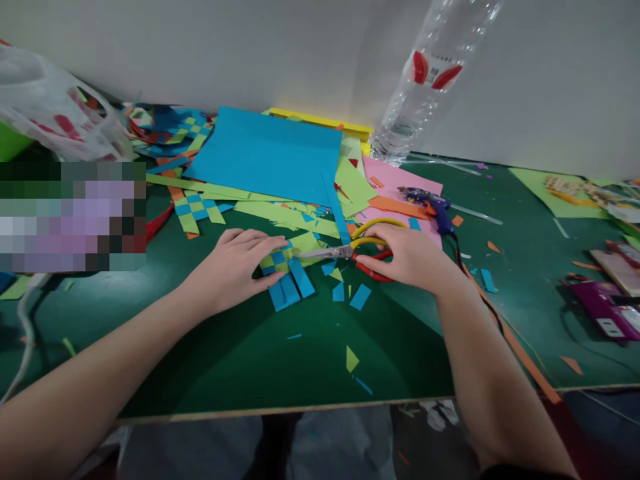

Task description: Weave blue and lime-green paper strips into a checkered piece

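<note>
My left hand (240, 267) pinches a small woven piece of blue and green paper strips (281, 260), held low over the green table. Loose blue strip ends (285, 293) stick out of it toward me. In my right hand (405, 257) is a pair of scissors (343, 252) with yellow and red handles. Their blades point left and reach the woven piece; a green strip lies right beside them. Several blue and green offcuts, such as a blue scrap (361, 297), lie below the scissors. Another woven piece (193, 210) rests behind my left hand.
A large blue sheet (270, 153) lies on strips at the back. A clear plastic bottle (425, 87) stands behind a glue gun (433, 208) and pink paper (400, 177). A plastic bag (60, 107) is at left, a purple packet (603, 307) at right.
</note>
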Motion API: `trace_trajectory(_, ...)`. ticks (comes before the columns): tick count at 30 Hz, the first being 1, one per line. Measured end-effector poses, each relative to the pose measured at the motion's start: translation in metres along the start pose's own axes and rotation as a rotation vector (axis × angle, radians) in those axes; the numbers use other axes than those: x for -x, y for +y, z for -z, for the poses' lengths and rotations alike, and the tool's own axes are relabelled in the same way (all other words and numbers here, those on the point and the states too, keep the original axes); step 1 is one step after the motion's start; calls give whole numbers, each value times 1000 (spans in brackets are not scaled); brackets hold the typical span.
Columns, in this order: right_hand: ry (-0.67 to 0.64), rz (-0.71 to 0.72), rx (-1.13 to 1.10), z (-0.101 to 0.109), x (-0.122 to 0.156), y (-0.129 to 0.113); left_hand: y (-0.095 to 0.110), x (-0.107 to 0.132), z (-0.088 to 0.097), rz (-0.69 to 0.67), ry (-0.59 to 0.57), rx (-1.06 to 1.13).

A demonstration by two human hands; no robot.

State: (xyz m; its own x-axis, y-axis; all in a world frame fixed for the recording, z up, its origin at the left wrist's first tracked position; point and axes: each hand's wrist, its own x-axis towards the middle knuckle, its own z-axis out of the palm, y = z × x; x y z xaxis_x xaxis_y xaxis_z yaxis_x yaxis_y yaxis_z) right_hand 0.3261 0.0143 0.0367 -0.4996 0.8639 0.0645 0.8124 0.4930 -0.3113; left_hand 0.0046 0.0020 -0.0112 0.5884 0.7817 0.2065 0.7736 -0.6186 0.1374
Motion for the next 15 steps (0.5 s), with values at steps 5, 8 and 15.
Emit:
trace_trajectory(5,-21,3,-9,-4,-2,1,0,0,0,3,-4,1)
trace_trajectory(8,-29,-1,-11,-5,-2,1,0,0,0,10,-10,25)
trace_trajectory(15,-37,1,19,-8,-3,5,0,1,-2,30,9,82)
